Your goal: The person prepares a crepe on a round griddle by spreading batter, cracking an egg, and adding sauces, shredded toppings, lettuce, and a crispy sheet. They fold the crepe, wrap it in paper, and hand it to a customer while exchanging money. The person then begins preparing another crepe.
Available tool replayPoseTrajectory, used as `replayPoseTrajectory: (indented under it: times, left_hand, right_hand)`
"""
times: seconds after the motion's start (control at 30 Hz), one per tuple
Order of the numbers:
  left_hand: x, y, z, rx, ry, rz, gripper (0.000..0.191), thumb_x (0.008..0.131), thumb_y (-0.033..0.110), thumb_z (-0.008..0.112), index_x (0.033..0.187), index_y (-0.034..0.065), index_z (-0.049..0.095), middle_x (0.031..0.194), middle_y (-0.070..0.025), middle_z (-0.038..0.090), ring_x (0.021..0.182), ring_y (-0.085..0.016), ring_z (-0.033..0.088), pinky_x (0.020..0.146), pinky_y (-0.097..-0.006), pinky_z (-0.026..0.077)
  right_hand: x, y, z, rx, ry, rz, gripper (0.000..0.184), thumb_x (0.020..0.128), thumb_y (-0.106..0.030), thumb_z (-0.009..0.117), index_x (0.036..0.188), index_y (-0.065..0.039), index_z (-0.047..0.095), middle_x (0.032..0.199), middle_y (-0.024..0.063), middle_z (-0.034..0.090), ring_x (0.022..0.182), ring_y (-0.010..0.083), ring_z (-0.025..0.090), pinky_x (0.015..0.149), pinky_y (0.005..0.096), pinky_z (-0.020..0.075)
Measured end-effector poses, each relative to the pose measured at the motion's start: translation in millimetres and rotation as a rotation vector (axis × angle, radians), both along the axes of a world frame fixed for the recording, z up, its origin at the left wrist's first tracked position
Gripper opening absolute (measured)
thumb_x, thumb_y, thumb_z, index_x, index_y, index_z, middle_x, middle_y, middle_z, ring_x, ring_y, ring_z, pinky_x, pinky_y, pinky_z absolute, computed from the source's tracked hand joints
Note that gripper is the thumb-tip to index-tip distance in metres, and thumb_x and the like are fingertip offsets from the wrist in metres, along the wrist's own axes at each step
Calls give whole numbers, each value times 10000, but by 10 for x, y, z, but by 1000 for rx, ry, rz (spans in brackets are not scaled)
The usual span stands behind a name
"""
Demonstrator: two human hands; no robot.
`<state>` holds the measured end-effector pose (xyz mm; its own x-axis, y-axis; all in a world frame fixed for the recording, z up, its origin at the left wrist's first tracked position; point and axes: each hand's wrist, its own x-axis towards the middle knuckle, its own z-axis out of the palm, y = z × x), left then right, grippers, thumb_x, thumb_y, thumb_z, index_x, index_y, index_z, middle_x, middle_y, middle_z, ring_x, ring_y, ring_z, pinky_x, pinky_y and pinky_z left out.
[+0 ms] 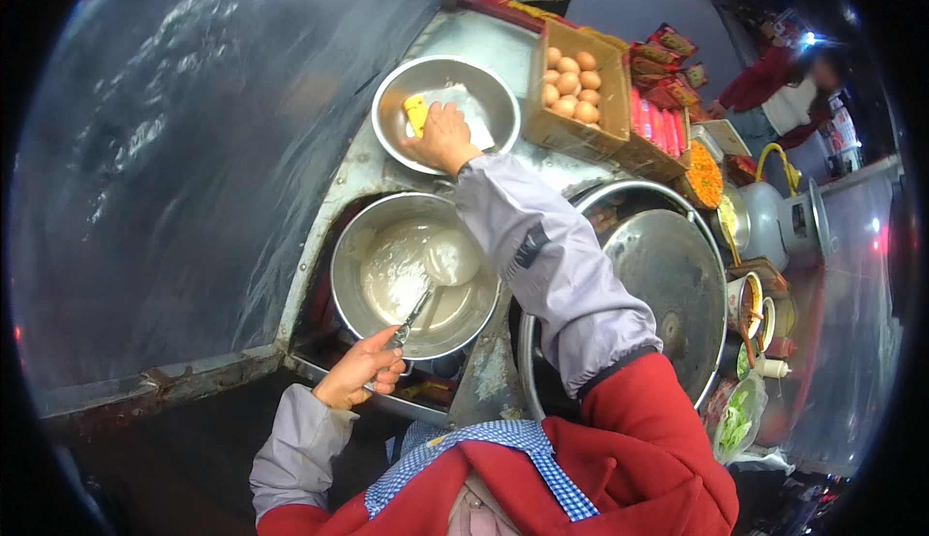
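Note:
My left hand [368,369] grips the dark handle of a ladle [451,259]. The ladle's round bowl lies in a pale, milky liquid [395,282] inside a deep steel pot [341,275]. Farther off, my right hand [444,133] reaches into a wide steel bowl [506,111]. A small yellow object [416,114] with dark marks sits between its thumb and forefinger; what it is I cannot tell. Something flat and white [479,130] shows under that hand, partly hidden by it.
Right of the bowl stand a cardboard box [580,143] of brown eggs [567,85] and red packets [657,126]. A large pot with a metal lid [671,282] is under my right forearm. Beyond are chopped orange food [704,173], a gas cylinder [762,213] and another person [787,104].

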<state>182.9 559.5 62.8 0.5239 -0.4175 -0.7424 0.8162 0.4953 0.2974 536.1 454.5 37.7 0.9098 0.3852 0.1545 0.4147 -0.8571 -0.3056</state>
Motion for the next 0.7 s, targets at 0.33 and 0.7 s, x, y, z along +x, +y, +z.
replayPoseTrajectory:
  times: [0.33,0.7]
  left_hand:
    - [-241,-144,178,131,-114,-15,688,1011,80,506,1596,193,161,799,-36,493,572,-73,387,494,-226,343]
    - [-629,-895,464,84,-218,194,611,995,36,480,1553,171,270,781,-9,450,554,-40,342,452,-173,305]
  right_hand:
    - [-221,-734,751,367,-145,106,268,871,-121,616,1060,67,578,1026,233,601,920,346,627,776,437,533]
    - [-2954,-3327,858,1695,1254,-70,406,998,-129,556,1346,68,483,1312,170,609,1174,266,615,1033,422,482]
